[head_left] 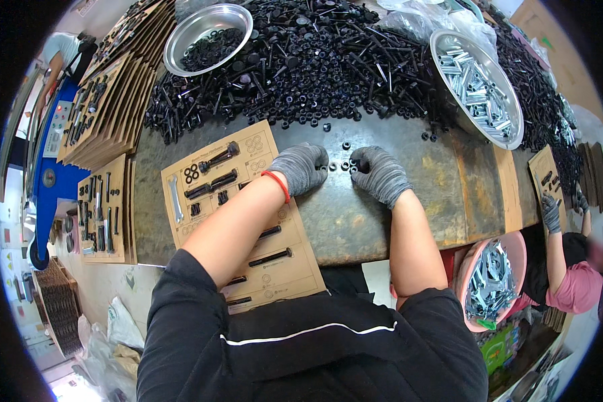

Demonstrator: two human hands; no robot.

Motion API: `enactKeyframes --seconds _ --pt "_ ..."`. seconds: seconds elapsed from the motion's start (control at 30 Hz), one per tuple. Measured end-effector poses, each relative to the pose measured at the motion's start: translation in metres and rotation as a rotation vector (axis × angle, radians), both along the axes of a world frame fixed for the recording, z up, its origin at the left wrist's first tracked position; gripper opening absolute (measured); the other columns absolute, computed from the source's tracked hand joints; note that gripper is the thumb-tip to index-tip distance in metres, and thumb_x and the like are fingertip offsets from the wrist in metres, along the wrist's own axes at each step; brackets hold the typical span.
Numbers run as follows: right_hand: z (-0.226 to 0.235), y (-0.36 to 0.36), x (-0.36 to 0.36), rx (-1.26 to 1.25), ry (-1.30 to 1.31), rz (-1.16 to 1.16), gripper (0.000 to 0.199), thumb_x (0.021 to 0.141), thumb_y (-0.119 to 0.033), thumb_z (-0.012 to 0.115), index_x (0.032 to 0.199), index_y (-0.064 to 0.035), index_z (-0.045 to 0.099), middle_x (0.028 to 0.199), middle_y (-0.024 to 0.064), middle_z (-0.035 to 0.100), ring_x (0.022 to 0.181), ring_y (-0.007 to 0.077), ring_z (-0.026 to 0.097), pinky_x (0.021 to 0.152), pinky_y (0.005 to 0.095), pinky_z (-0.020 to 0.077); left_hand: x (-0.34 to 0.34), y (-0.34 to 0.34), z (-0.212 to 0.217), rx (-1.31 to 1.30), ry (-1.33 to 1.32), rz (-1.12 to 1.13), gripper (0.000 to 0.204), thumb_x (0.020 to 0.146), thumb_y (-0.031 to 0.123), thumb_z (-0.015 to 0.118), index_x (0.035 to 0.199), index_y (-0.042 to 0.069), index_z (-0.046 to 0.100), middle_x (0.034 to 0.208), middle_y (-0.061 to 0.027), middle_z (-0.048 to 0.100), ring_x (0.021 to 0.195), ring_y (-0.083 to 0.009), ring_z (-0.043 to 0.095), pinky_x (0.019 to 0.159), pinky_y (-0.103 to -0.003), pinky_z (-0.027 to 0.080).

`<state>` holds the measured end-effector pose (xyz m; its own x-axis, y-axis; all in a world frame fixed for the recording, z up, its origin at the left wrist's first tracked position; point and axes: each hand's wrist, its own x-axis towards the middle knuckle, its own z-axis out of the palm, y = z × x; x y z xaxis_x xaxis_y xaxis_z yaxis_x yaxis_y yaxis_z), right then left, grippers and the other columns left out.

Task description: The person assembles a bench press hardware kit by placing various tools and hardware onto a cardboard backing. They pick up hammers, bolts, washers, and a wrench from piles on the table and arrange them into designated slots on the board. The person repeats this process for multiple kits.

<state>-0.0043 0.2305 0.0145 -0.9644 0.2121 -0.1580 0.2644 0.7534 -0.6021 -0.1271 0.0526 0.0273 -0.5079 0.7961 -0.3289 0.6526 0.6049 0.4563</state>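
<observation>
So, both gloved hands are at the small nuts on the worktable.
Your left hand is half-curled, your right hand curled opposite; can't tell if either grips a nut. Loose nuts lie between your fingertips, near side of the dark hardware heap, right of the cardboard sheet under your left forearm.

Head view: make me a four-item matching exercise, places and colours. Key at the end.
Column one
1. Lone wrench
2. Silver tubes
3. Wristband
4. Right hand

Column two
A. Red
B. Gloved in grey, beside loose nuts
C. On the cardboard sheet
D. In the metal bowl at right

Pairs: 1-C, 2-D, 3-A, 4-B
</observation>
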Motion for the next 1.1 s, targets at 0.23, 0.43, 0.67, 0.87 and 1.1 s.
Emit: enactKeyframes --seconds 0.23,0.43,0.67,0.87,1.1 --pt "-0.004 -0.002 0.001 0.016 0.029 -0.021 0.038 0.069 -0.021 0.073 0.104 -0.0076 0.066 0.089 0.0144 0.066 0.084 0.0299 0.064 0.08 0.0373 0.0522 0.005 0.002 0.004 0.043 -0.083 -0.033 0.06 0.071 0.02 0.071 0.127 0.007 0.054 0.111 -0.0203 0.065 0.098 -0.035 0.064 0.087 -0.039 0.052" --pt "-0.006 0.0 -0.001 0.016 0.025 -0.023 0.038 0.067 -0.021 0.074 0.102 -0.0072 0.066 0.089 0.0135 0.066 0.083 0.0293 0.063 0.079 0.0369 0.0521 0.023 0.017 -0.015 0.068 0.022 -0.005 0.038 0.077 0.024 0.068 0.11 0.006 0.063 0.088 -0.0138 0.068 0.086 -0.0313 0.066 0.078 -0.04 0.053" --pt "-0.007 -0.004 -0.001 0.034 0.042 -0.068 0.036 0.066 -0.021 0.074 0.099 -0.0067 0.067 0.089 0.0135 0.067 0.081 0.0288 0.064 0.077 0.0361 0.0525 0.038 0.023 -0.001 -0.017 0.067 0.125 0.041 0.076 0.029 0.068 0.104 0.0 0.062 0.098 -0.02 0.067 0.094 -0.0343 0.065 0.084 -0.042 0.052" --pt "0.005 -0.015 -0.007 0.103 -0.029 -0.089 0.038 0.065 -0.021 0.075 0.099 -0.0045 0.065 0.085 0.0144 0.066 0.079 0.0276 0.064 0.077 0.0357 0.0529 0.029 0.012 0.032 -0.128 0.02 0.012 0.048 0.073 0.034 0.07 0.105 0.0 0.061 0.099 -0.0215 0.067 0.091 -0.0341 0.066 0.08 -0.042 0.053" --pt "0.012 -0.033 -0.021 -0.008 0.149 -0.146 0.033 0.069 -0.014 0.073 0.099 -0.0028 0.063 0.077 0.0131 0.065 0.07 0.0223 0.064 0.068 0.0352 0.0539 -0.043 -0.082 0.048 0.168 0.479 0.158 0.044 0.063 0.034 0.073 0.094 0.003 0.067 0.113 -0.0167 0.061 0.119 -0.0315 0.051 0.1 -0.039 0.043"
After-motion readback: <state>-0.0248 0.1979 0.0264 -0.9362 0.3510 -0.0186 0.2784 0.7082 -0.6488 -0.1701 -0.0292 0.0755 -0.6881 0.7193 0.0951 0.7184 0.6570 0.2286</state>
